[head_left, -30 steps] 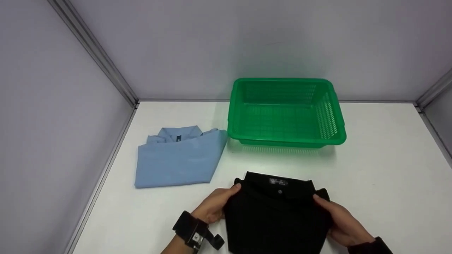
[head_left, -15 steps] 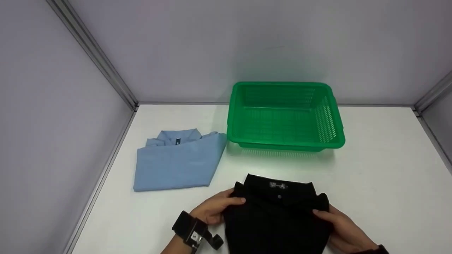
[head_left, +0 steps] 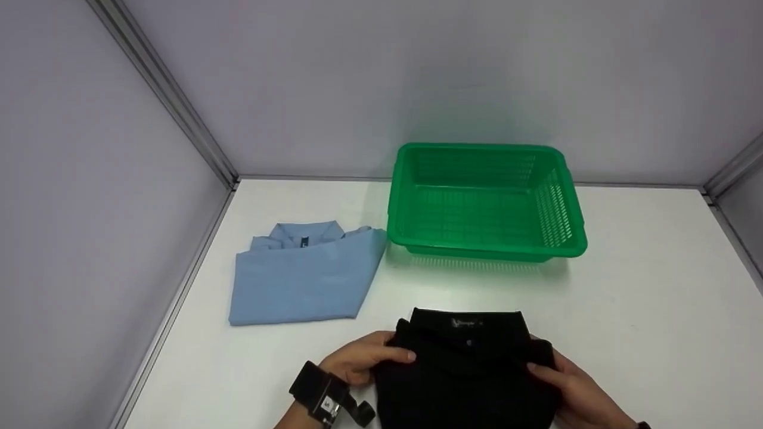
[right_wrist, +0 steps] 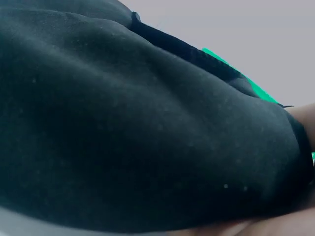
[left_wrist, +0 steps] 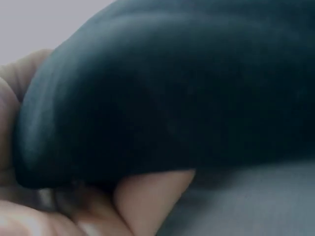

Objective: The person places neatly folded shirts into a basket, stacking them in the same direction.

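Note:
A folded black collared shirt [head_left: 465, 381] is at the front of the table, its collar with a label and a button facing the far side. My left hand [head_left: 366, 357] grips its left edge, thumb on top of the cloth and fingers underneath. On the opposite edge my right hand [head_left: 575, 387] holds it the same way. In the left wrist view the dark cloth [left_wrist: 167, 98] fills most of the picture, with fingers beneath it. The right wrist view shows the black cloth [right_wrist: 147, 128] bulging between thumb and fingers. The shirt's lower end is cut off by the head view.
A folded light blue shirt [head_left: 304, 286] lies at the left of the table [head_left: 644, 286]. Behind the black shirt stands a green plastic basket [head_left: 477, 250] with nothing in it, near the back wall [head_left: 357, 89]. Another wall [head_left: 89, 238] borders the left side.
Both thumbs have slid from the shirt's upper corners a little down onto its front. The black shirt sits slightly lower in the head view, and the whole scene has shifted down a little too.

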A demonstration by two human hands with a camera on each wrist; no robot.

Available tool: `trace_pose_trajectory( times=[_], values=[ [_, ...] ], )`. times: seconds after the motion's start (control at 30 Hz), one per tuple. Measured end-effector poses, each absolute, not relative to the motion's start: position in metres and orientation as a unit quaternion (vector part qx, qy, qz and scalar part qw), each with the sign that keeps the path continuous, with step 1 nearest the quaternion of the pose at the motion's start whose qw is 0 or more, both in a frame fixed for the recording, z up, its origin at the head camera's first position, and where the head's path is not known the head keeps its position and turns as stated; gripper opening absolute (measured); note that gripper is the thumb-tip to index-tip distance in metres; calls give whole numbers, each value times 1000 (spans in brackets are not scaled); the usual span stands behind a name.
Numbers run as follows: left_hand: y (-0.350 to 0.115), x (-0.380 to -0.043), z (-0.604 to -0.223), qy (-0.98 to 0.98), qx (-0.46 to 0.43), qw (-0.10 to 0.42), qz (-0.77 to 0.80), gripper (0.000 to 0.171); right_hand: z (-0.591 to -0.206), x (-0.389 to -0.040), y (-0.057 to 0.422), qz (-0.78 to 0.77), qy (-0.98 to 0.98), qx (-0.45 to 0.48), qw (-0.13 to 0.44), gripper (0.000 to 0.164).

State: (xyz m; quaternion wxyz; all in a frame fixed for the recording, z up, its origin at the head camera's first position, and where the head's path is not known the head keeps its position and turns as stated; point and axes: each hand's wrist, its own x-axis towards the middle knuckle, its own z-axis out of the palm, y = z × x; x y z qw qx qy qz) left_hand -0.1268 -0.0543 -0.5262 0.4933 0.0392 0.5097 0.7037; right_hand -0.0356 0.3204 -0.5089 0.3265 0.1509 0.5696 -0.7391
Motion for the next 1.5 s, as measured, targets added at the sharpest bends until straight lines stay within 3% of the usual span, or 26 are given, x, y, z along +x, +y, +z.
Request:
trace_pose_trajectory(
  times=[0.27, 0.4, 0.73, 1.0, 1.13, 1.33, 1.5],
  values=[
    [-54, -123, -521, 527, 54, 476, 702, 67, -509, -34, 325, -733, 587, 109, 327, 85],
    [-54, -122, -516, 541, 72, 451, 706, 73, -503, -36, 325, -713, 619, 97, 313, 83],
    [-51, -143, -475, 548, 157, 404, 715, 76, -465, -55, 329, -713, 645, 63, 268, 81],
    [-41, -185, -421, 593, 207, 365, 687, 73, -429, -87, 335, -735, 652, 18, 184, 67],
    [-32, -210, -399, 610, 222, 350, 676, 76, -412, -107, 340, -746, 648, -24, 149, 68],
    [-26, -237, -375, 612, 221, 346, 676, 72, -390, -134, 346, -756, 637, -54, 143, 70],
    [-22, -250, -360, 620, 217, 331, 677, 73, -373, -157, 352, -773, 614, -72, 140, 62]
  ],
)
